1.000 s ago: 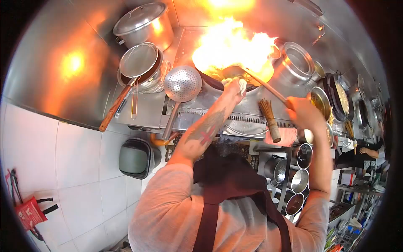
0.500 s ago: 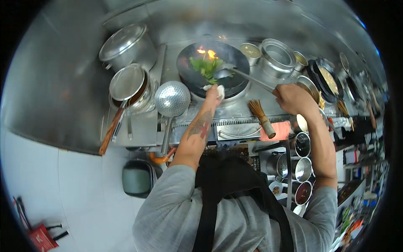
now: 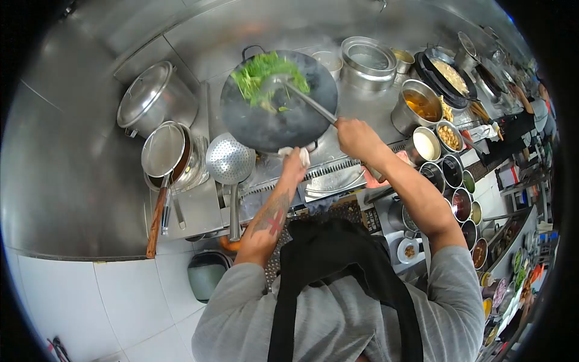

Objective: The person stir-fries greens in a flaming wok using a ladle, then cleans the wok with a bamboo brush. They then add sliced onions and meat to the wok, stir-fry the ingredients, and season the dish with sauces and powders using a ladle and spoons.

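Observation:
A dark wok (image 3: 289, 130) stands tilted on the stove, with leafy greens (image 3: 256, 71) bunched at its far side. My left hand (image 3: 292, 168) is closed on a white cloth (image 3: 303, 157) at the wok's near rim; the near handle is mostly hidden there. My right hand (image 3: 359, 140) is wrapped round the long handle of a ladle (image 3: 310, 102). The ladle's bowl is blurred and lies among the greens. Thin steam rises from the wok.
To the left are a lidded pot (image 3: 158, 99), a mesh strainer (image 3: 163, 149) and a perforated skimmer (image 3: 230, 158). On the right stand a pot of orange liquid (image 3: 416, 108) and several sauce containers. Another person (image 3: 525, 120) is at the far right.
The wok has tipped up toward me and the greens have spread to its far side. My right hand with the ladle has moved left and nearer the wok. The flames are gone.

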Demonstrator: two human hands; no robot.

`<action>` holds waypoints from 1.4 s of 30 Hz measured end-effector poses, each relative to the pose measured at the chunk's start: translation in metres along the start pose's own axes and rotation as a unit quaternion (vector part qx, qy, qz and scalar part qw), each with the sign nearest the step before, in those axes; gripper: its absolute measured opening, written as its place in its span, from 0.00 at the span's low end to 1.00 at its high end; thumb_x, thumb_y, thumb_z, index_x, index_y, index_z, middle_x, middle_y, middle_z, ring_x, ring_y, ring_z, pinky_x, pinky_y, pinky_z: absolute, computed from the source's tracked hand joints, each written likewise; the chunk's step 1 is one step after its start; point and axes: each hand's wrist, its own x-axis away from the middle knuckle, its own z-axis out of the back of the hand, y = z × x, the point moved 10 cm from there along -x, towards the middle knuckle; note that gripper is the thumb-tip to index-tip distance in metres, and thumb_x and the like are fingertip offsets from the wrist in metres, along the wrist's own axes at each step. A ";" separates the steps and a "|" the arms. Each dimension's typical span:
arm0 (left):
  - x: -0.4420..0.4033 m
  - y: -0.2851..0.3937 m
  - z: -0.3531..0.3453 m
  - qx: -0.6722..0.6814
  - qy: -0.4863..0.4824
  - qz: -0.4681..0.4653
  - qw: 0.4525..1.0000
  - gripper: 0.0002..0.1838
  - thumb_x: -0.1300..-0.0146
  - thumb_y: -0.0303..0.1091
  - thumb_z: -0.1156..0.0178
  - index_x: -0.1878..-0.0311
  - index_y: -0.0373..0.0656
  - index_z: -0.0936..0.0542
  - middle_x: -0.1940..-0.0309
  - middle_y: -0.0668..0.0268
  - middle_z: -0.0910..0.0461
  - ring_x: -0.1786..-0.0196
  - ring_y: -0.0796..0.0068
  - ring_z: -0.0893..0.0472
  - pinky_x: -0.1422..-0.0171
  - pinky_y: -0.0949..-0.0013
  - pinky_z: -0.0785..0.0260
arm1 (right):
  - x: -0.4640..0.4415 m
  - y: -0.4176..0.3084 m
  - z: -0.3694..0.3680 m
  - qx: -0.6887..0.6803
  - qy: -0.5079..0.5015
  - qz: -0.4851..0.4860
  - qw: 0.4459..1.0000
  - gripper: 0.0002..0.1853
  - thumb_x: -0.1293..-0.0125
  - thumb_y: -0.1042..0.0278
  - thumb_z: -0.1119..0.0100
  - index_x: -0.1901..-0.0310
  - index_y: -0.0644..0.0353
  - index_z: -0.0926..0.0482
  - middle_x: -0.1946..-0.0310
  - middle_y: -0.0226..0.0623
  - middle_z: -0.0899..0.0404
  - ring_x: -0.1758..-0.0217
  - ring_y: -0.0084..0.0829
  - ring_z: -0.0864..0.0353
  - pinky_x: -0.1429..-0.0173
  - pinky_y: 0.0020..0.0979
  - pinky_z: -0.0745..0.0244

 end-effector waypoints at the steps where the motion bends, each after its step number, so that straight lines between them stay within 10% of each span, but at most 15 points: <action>1: 0.011 -0.010 0.012 -0.017 0.008 -0.025 1.000 0.11 0.28 0.37 0.53 0.53 0.42 0.25 0.66 0.62 0.19 0.70 0.67 0.20 0.73 0.62 0.27 | 0.004 0.007 0.001 -0.032 0.040 -0.029 0.998 0.12 0.48 0.76 0.47 0.62 0.73 0.23 0.69 0.57 0.18 0.63 0.54 0.16 0.55 0.48 0.21; 3: 0.049 -0.002 0.006 0.024 0.019 -0.044 0.999 0.13 0.33 0.32 0.45 0.48 0.40 0.28 0.58 0.60 0.20 0.63 0.64 0.17 0.62 0.61 0.22 | 0.019 0.003 0.046 -0.009 0.007 -0.050 0.999 0.12 0.45 0.76 0.47 0.59 0.70 0.25 0.67 0.58 0.18 0.60 0.54 0.16 0.53 0.50 0.22; 13: 0.115 0.104 -0.080 0.052 0.026 0.078 0.995 0.09 0.28 0.39 0.53 0.60 0.46 0.27 0.70 0.63 0.21 0.74 0.68 0.22 0.77 0.65 0.31 | 0.045 -0.019 0.166 0.091 -0.237 0.020 0.967 0.13 0.37 0.62 0.43 0.64 0.64 0.19 0.68 0.52 0.20 0.60 0.52 0.20 0.57 0.46 0.28; 20: 0.008 0.024 -0.029 0.094 -0.022 -0.037 0.995 0.02 0.34 0.31 0.45 0.60 0.46 0.26 0.70 0.66 0.22 0.72 0.69 0.20 0.78 0.59 0.28 | -0.031 -0.017 0.018 0.049 -0.108 0.025 0.993 0.13 0.38 0.66 0.43 0.56 0.66 0.20 0.64 0.57 0.18 0.56 0.55 0.19 0.49 0.48 0.25; 27: 0.019 0.058 -0.040 0.067 0.027 -0.053 0.996 0.03 0.36 0.31 0.47 0.67 0.47 0.27 0.79 0.67 0.28 0.79 0.69 0.26 0.78 0.61 0.32 | 0.035 0.043 0.064 -0.026 0.040 -0.072 0.996 0.12 0.36 0.67 0.44 0.55 0.66 0.24 0.67 0.59 0.20 0.58 0.59 0.21 0.53 0.52 0.27; 31: -0.037 0.079 -0.042 0.068 -0.019 -0.041 0.997 0.07 0.34 0.36 0.48 0.65 0.45 0.25 0.76 0.65 0.24 0.77 0.66 0.23 0.77 0.63 0.31 | 0.059 0.025 0.147 0.071 -0.069 -0.053 0.994 0.14 0.37 0.67 0.43 0.53 0.66 0.22 0.66 0.58 0.20 0.58 0.58 0.20 0.55 0.50 0.26; 36: -0.008 0.074 -0.025 0.119 -0.079 -0.019 0.990 0.17 0.28 0.48 0.51 0.57 0.44 0.22 0.67 0.60 0.19 0.64 0.63 0.19 0.63 0.61 0.26 | 0.047 0.082 0.053 0.089 -0.060 -0.039 0.993 0.13 0.40 0.68 0.43 0.55 0.62 0.22 0.70 0.55 0.20 0.60 0.57 0.20 0.55 0.54 0.27; 39: 0.045 0.070 -0.009 0.103 -0.144 0.035 0.984 0.19 0.33 0.53 0.42 0.55 0.46 0.22 0.62 0.60 0.18 0.63 0.69 0.19 0.64 0.65 0.26 | 0.013 0.101 -0.026 -0.137 -0.035 -0.091 0.986 0.17 0.34 0.62 0.46 0.52 0.66 0.23 0.61 0.60 0.20 0.54 0.58 0.21 0.49 0.48 0.25; 42: 0.095 0.083 0.028 -0.089 0.039 -0.089 0.991 0.17 0.35 0.43 0.36 0.50 0.45 0.23 0.66 0.66 0.21 0.71 0.73 0.21 0.74 0.69 0.27 | -0.002 0.108 -0.072 -0.287 0.041 -0.188 0.938 0.19 0.33 0.60 0.47 0.52 0.71 0.23 0.64 0.61 0.19 0.57 0.58 0.19 0.50 0.46 0.24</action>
